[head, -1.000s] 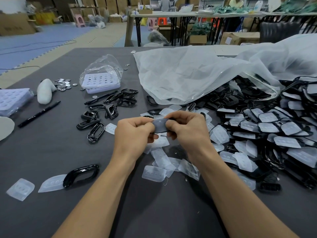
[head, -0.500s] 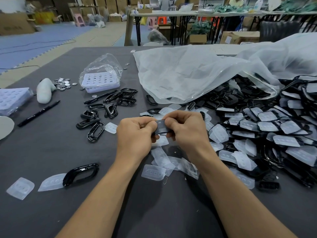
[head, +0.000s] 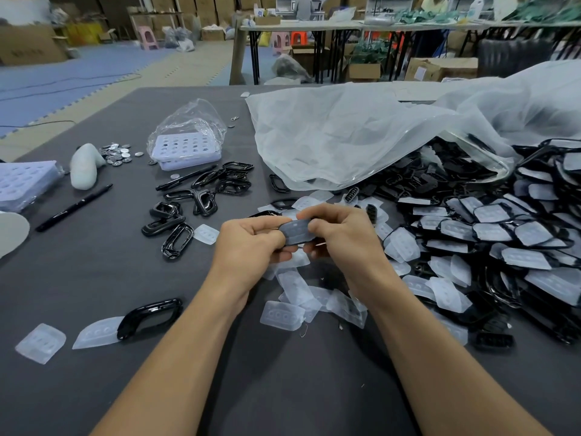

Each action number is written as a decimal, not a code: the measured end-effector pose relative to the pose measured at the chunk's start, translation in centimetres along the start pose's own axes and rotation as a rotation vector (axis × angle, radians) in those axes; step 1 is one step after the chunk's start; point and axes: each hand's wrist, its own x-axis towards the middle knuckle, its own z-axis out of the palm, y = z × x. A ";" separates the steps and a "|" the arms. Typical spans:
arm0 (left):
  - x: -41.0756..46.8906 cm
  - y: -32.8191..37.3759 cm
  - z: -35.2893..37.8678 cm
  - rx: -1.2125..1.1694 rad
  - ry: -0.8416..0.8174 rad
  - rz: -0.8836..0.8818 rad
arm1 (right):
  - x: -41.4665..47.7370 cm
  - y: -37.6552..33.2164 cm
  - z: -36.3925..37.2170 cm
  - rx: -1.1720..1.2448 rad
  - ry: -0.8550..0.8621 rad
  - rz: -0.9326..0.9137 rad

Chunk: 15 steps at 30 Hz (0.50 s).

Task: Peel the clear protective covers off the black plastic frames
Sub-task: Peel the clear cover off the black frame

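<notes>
Both hands hold one black frame with its clear cover (head: pixel 295 231) above the middle of the grey table (head: pixel 94 272). My left hand (head: pixel 251 243) grips its left end and my right hand (head: pixel 342 234) pinches its right end; most of the frame is hidden by fingers. A heap of covered black frames (head: pixel 503 234) lies to the right. Bare black frames (head: pixel 201 199) lie to the left. Loose clear covers (head: pixel 301 297) are scattered under the hands.
A large translucent bag (head: pixel 361 136) lies behind the hands over part of the heap. On the left are a white tray in a bag (head: pixel 188 149), coins (head: pixel 116 154), a black pen (head: pixel 74 207), a white object (head: pixel 83 166), and a lone frame (head: pixel 151 316) beside two covers.
The two hands stay together on the same frame, with only small shifts of the fingers. Nothing else on the table has moved.
</notes>
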 end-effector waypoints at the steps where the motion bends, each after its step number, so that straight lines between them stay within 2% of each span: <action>1: 0.0 0.0 -0.1 -0.017 -0.007 -0.002 | 0.0 0.0 0.0 0.019 -0.024 0.010; 9: 0.0 0.2 -0.6 -0.080 -0.046 -0.038 | 0.1 0.1 -0.2 0.000 0.001 -0.009; 15: 0.1 0.0 -0.5 0.000 -0.022 -0.017 | 0.0 0.0 -0.2 -0.023 0.015 -0.034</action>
